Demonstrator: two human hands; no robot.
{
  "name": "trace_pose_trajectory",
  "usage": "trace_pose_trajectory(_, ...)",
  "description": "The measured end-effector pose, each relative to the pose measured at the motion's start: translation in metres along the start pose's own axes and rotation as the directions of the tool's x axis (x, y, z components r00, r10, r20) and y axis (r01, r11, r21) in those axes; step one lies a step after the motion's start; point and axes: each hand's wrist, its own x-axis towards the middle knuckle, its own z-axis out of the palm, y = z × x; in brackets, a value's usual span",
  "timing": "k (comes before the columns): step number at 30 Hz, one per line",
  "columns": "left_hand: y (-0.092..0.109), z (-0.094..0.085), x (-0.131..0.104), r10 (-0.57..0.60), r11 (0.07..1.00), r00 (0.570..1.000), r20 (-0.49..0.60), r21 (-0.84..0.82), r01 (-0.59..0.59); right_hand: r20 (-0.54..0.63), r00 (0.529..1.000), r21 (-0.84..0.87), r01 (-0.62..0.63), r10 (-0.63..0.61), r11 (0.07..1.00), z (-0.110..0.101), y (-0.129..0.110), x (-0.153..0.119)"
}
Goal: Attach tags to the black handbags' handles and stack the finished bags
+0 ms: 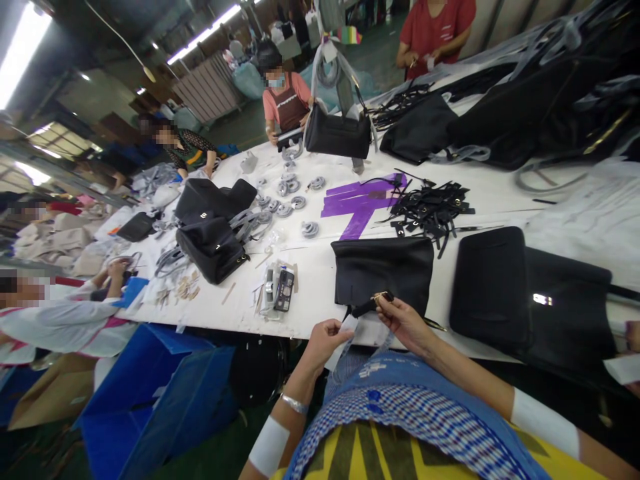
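Note:
A black leather bag [383, 267] lies at the table's front edge, directly before me. My left hand [325, 340] pinches a small white piece of paper or film [349, 325] just off the bag's lower left corner. At the bag's lower edge, my right hand [397, 319] is closed on a small gold metal piece [381, 297] with a black part beside it. A dark strap end shows between the two hands. Clear plastic strips hang below them, over my blue apron [400, 380].
Black straps [435, 207] are heaped behind the bag, near purple strips [360, 200]. More black bags [487, 287] lie to the right. A phone [284, 290] is at the left. Blue bins [160, 400] stand below the table's left edge. Several people work around it.

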Motion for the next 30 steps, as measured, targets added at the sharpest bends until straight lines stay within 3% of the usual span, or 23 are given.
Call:
trace_pose_trajectory(18, -0.006, -0.001, -0.004, 0.041, 0.999, 0.999, -0.003, 0.015, -0.041, -0.027, 1.000, -0.043, -0.008, 0.007, 0.999, 0.002, 0.001, -0.005)
trace_pose_trajectory(26, -0.001, 0.007, -0.002, 0.032, 0.999, 0.999, 0.013, -0.005, -0.032, 0.043, 0.999, -0.187, -0.011, 0.019, 0.982, -0.002, 0.012, -0.006)
trace_pose_trajectory(30, 0.000, 0.018, 0.001, 0.037, 0.999, 0.998, 0.044, 0.000, -0.037, 0.075, 0.990, -0.283, -0.090, 0.116, 0.955, -0.001, 0.020, -0.007)
